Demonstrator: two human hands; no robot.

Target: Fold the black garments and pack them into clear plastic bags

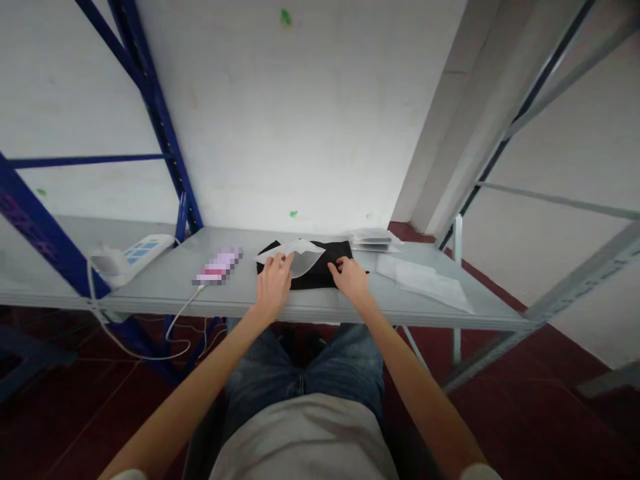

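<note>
- Nearest are the person's pale top and blue jeans, with both bare forearms reaching forward over the edge of a grey shelf.
- The left hand lies on the left end of a whitish bag. Its fingers are bent and close to one another, the tips on the bag beside its gaping mouth; whether the thumb pinches the film from beneath, I cannot tell.
- The right hand is at the right part of a flat black piece. Its fingers are curled, with thumb and forefinger slightly apart over the dark surface; whether they grip any of it, I cannot tell.
- The black piece lies on the shelf in front of the person, and the bag rests over its left part.
- Right of the right hand, loose translucent sleeves lie flat, partly overlapping.
- On the left are a blurred-out pink and purple object with a white cable and, farther left, a white power strip.
- Toward the back edge sits a stack of thin packets.
- Behind the shelf rises a pale wall.
</note>
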